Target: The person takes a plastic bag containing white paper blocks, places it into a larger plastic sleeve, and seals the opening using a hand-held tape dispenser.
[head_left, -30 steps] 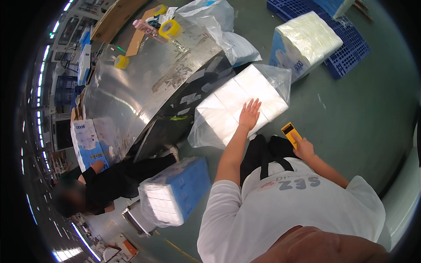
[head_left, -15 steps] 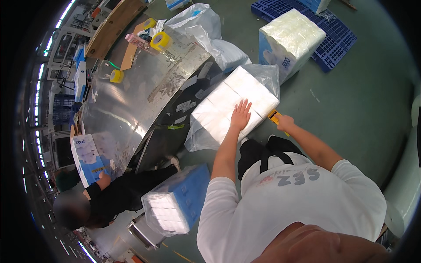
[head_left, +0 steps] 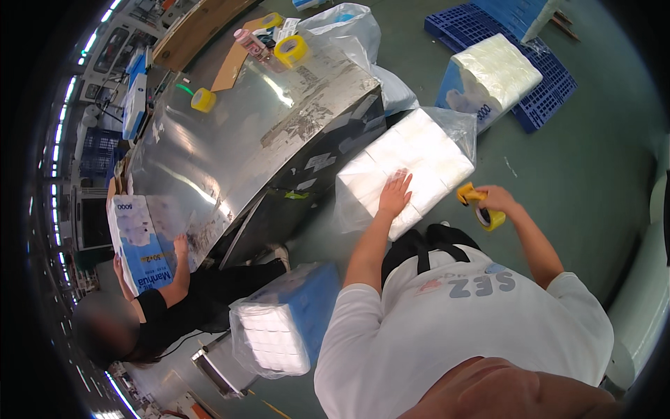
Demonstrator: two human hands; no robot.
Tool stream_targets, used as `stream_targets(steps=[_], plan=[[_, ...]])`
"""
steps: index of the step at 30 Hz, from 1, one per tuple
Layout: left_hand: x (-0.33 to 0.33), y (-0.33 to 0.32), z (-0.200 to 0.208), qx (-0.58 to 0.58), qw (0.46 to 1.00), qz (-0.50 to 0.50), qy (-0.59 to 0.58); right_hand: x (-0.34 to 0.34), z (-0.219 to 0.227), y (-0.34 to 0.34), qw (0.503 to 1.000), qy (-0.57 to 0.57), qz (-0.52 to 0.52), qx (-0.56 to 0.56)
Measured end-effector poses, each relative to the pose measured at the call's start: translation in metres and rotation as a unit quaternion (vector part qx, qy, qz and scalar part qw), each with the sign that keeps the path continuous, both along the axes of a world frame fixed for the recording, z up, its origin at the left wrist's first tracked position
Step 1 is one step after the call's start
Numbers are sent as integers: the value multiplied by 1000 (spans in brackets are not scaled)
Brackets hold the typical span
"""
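Note:
A large block of white tissue packs (head_left: 427, 150), wrapped in a clear plastic bag, is in front of me beside the metal table. My left hand (head_left: 396, 195) lies flat on its top near the close edge, fingers stretched out. To the right of the block, my right hand (head_left: 498, 200) is closed around a yellow tape dispenser (head_left: 467, 194). The tape roll (head_left: 493, 219) shows below the fingers. A gap separates the dispenser from the block. Loose clear film spreads past the block's far right and left ends.
Tape rolls (head_left: 204, 100) and a pink bottle (head_left: 251, 43) stand on the metal table (head_left: 230, 140). A co-worker (head_left: 188, 307) handles a blue-white package (head_left: 143, 237) at left. Wrapped bales (head_left: 269, 335) stand nearby; a blue pallet (head_left: 551, 94) lies at far right.
My right hand has drawn the dispenser away from the block's right edge and turned it, so the roll shows. My left hand stays on the block. The co-worker's second hand now shows.

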State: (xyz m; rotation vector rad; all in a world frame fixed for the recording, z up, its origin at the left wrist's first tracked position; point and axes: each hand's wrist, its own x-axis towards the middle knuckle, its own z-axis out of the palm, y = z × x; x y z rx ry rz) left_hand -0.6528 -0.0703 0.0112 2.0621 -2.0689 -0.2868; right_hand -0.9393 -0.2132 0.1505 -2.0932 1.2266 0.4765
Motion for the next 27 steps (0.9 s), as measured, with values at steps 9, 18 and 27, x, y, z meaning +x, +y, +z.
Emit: stream_targets(steps=[9, 18, 27], plan=[[10, 16, 9, -41, 996, 80, -2, 232, 43, -18, 932, -303, -9, -200], [16, 12, 8, -47, 993, 110, 22, 250, -39, -1, 990, -74, 57, -108], [15, 8, 3, -34, 993, 111, 23, 103, -3, 86, 992, -64, 12, -109]])
